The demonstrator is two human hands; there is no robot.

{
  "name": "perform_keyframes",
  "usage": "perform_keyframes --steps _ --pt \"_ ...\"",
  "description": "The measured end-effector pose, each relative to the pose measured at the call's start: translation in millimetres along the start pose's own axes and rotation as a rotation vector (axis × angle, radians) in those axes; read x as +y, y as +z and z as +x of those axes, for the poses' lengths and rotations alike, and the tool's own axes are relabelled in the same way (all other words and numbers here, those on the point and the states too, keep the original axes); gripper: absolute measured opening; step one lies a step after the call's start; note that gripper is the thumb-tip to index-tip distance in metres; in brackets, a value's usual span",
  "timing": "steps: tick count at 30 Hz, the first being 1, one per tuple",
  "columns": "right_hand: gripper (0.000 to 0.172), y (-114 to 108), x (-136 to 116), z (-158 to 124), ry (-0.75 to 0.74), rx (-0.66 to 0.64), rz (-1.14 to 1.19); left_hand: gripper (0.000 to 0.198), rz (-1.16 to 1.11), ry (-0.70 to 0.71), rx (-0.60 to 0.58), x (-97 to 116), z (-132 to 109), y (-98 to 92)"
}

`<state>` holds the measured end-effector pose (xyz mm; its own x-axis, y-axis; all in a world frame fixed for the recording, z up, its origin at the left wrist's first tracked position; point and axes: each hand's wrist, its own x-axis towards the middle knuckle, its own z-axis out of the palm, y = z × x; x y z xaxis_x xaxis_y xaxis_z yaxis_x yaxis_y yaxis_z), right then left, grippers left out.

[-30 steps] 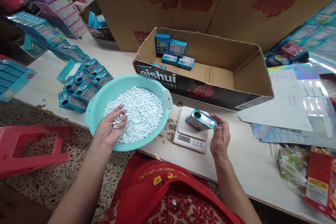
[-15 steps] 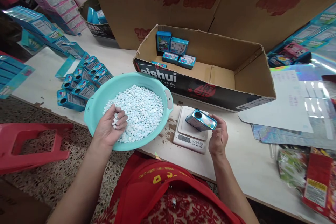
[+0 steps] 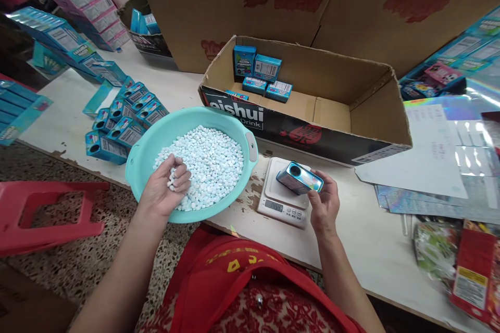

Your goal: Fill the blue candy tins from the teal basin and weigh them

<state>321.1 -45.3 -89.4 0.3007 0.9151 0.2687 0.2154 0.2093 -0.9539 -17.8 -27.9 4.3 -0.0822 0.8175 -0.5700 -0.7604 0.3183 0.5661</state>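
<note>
My left hand (image 3: 167, 184) is closed palm up over the turquoise basin (image 3: 135, 171), with small white candies (image 3: 171, 181) in its curled fingers. Many pale blue-white candies (image 3: 211, 153) fill the bottom of the basin. On the right, a small blue candy box (image 3: 299, 179) with a round dark hole in its top end lies over the white kitchen scale (image 3: 269, 192). My right hand (image 3: 325, 200) is around the box's right end, thumb at its near corner and fingers behind. The scale's display is lit, but its digits are hard to read.
An open carton (image 3: 304, 135) behind the scale holds several blue boxes (image 3: 267, 67). More blue boxes with holes (image 3: 127, 130) stand left of the basin. Shiny sheets and papers (image 3: 422, 156) lie right. A red stool (image 3: 50, 213) stands left, by the table edge.
My right thumb has shifted left along the box's near side. The scale's display shows different digits. My left hand and the box have hardly moved.
</note>
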Motion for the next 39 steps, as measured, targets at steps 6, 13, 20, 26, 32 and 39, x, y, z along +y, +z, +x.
perform_keyframes --steps 6,13,20,26,32,39 --pt "0.053 -0.2 1.4 0.5 0.008 -0.002 -0.023 0.04 -0.009 0.01 0.041 -1.0 0.1 -1.6" --pt "0.053 -1.3 1.4 -0.8 0.021 -0.011 -0.011 0.037 0.011 0.016 0.05 -2.2 0.3 -0.2" --pt "0.056 -2.0 3.2 -1.8 0.038 -0.024 -0.005 0.034 0.014 0.007 0.036 -3.3 0.4 -2.8" --pt "0.059 -2.4 5.3 -0.9 0.014 0.0 -0.05 0.036 0.012 0.022 0.045 -4.0 1.3 -3.7" --pt "0.059 -3.2 8.4 -0.9 -0.001 -0.013 -0.028 0.037 -0.004 0.021 0.052 -4.6 1.6 -1.6" --pt "0.059 -3.6 11.1 -1.4 0.004 -0.017 -0.027 0.035 -0.006 0.017 0.042 -5.9 2.8 -3.0"
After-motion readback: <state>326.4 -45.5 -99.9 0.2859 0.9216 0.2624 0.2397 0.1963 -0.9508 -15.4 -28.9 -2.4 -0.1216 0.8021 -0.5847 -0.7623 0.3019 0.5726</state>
